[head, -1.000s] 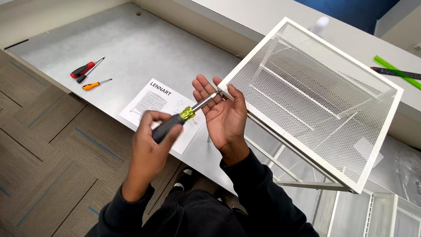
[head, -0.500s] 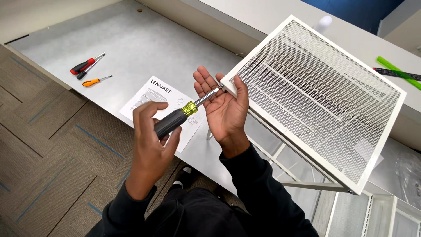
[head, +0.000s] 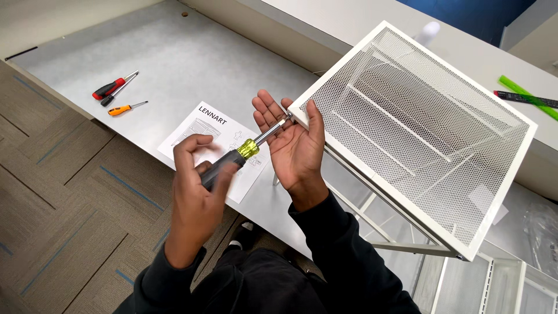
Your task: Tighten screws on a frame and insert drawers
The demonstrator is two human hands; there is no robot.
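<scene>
On your grey table (head: 174, 52): a red-handled screwdriver (head: 110, 88), a black one just beside it, a small orange screwdriver (head: 123, 108), an instruction sheet (head: 200, 125); far right, a green ruler (head: 526, 96).

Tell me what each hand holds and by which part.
The left hand grips the grey-handled, yellow-collared screwdriver by its handle. The right hand, open-palmed, cradles the front corner of the white metal mesh frame, where the screwdriver's tip meets it.

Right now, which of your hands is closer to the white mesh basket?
Right. My right hand is cupped open against the corner of the white mesh basket, touching it. My left hand is farther back, gripping the screwdriver handle.
</scene>
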